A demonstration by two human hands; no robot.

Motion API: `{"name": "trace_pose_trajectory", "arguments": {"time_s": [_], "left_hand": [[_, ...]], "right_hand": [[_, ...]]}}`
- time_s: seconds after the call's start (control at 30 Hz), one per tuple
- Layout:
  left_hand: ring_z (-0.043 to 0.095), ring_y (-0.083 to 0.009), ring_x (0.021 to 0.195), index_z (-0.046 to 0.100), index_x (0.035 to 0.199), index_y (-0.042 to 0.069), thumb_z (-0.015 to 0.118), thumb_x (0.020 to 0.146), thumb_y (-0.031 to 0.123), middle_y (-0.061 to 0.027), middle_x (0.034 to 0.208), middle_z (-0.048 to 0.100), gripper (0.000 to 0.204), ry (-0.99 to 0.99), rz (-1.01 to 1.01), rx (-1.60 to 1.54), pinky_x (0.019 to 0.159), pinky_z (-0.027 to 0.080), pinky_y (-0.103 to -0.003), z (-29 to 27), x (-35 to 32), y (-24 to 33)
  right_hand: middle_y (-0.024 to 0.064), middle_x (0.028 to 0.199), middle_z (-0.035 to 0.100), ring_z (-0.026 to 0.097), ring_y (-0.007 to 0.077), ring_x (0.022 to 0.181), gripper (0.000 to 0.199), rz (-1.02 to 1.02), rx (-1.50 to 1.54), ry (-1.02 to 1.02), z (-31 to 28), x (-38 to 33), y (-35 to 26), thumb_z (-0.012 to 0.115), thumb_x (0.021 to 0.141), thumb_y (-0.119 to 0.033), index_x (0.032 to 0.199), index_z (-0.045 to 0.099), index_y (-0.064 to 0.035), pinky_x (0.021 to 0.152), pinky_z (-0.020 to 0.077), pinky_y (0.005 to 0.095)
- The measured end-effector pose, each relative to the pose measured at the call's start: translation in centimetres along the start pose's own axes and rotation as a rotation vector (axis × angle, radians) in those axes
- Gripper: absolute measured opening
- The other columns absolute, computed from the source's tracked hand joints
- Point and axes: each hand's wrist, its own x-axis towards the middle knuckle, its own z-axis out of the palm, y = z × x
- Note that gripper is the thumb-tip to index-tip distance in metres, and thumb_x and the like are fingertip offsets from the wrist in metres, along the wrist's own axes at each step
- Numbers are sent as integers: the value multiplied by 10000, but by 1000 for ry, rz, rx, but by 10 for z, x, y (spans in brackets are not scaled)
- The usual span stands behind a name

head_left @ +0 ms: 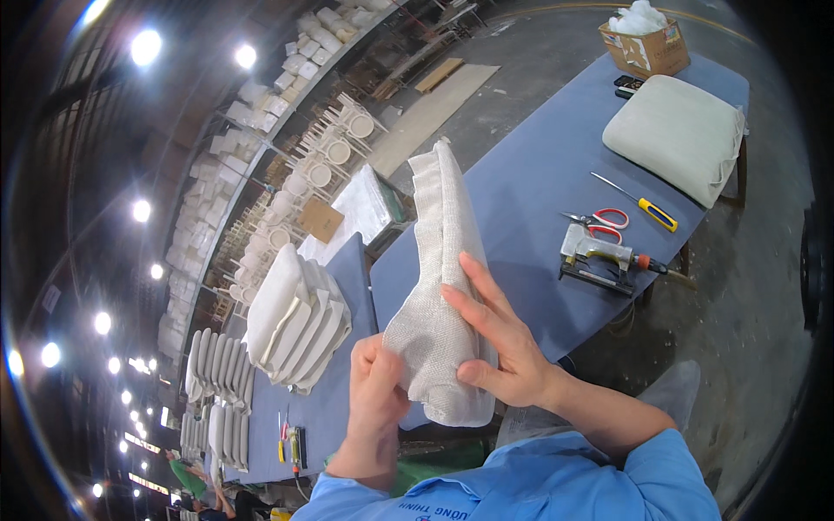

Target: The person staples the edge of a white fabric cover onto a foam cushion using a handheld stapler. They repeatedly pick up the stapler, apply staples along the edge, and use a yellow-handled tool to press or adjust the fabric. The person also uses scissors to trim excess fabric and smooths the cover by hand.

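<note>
Both hands hold up a folded bundle of white woven fabric [439, 286] above the near edge of a blue-covered surface [530, 191]. The left hand [375, 395] pinches the bundle's lower left corner; the right hand [504, 343] lies flat against its right side, fingers spread. To the right on the surface lie a pneumatic staple gun [599, 260], red-handled scissors [599, 221] and a yellow-handled screwdriver [638, 204]. Farther off rests a pale square cushion [678, 135], with a cardboard box [647, 48] beyond. At the left, white cushion covers [295, 317] are stacked.
</note>
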Motion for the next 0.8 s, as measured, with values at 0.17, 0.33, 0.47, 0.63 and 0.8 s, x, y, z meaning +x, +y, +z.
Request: {"name": "trace_pose_trajectory", "arguments": {"time_s": [0.17,0.33,0.47,0.63,0.8], "left_hand": [[759,-150,960,730,1294,-111,787,1053,162,-115,1105,811,369,-49,-166,372,821,594,-287,20,-4,42],[709,-110,921,725,1313,-102,778,1048,113,-88,1100,790,345,45,-104,328,789,554,-274,5,-15,46],[716,-129,992,703,1349,-90,784,1046,139,-96,1129,776,389,171,34,142,857,562,-298,10,-23,25],[696,-208,1217,590,1459,-90,835,988,112,-120,1281,719,568,126,60,254,998,576,-354,32,-26,29],[631,-251,1373,468,1538,-84,838,947,24,-186,1451,625,706,211,274,634,1094,551,-388,41,-42,11]], "right_hand": [[237,1852,179,131,448,1718,673,-20,-20,-67,3,3,6,757,1039,-397,1642,585,-150,1375,79,593],[229,1857,170,147,434,1719,665,-62,57,-166,2,10,8,781,1014,-323,1631,598,-159,1382,54,598],[224,1853,195,162,434,1715,668,-59,58,-166,2,12,6,812,984,-289,1612,622,-160,1383,64,594],[193,1829,282,209,450,1697,620,-41,-8,-120,5,11,7,831,960,-253,1556,678,-182,1378,127,599],[166,1779,389,280,502,1651,547,-65,-80,-68,18,18,4,845,929,-232,1464,740,-191,1346,228,617]]}}
